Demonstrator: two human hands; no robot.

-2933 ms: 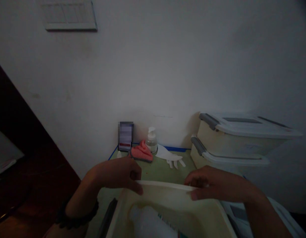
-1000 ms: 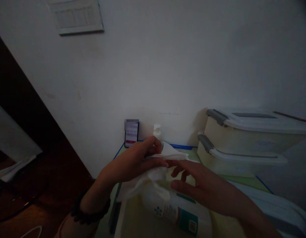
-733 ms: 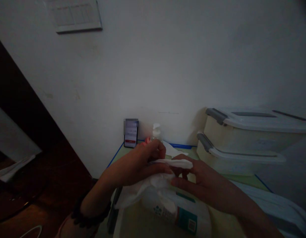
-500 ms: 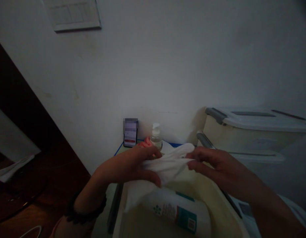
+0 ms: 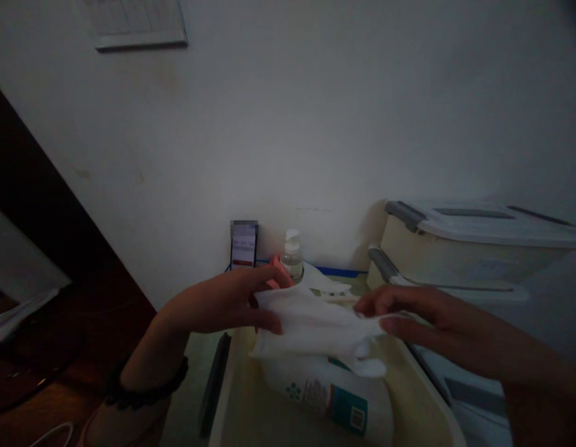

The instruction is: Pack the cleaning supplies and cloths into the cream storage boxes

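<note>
A thin, soft white cloth [image 5: 315, 326] is spread between my hands, its lower right end hanging in rounded folds. My left hand [image 5: 232, 304], with a dark beaded bracelet on the wrist, pinches its left side. At the opposite end, my right hand [image 5: 413, 316] grips the cloth between thumb and fingers. Just below lies a large white bottle [image 5: 329, 397] with a green label and barcode, tipped on its side in a cream plastic bin [image 5: 437, 413]. The cloth hides the bottle's upper part.
Behind the bin, a phone [image 5: 244, 245] leans on the wall. Beside it stand a clear pump bottle [image 5: 292, 257], a crumpled pinkish-red item [image 5: 281, 267] and a white sheet [image 5: 322, 279]. Lidded storage boxes [image 5: 478, 254] are stacked at the right.
The cloth, bunched and twisted before, is now spread wider and flatter. My left hand has shifted left and my right hand slightly right, so they are farther apart.
</note>
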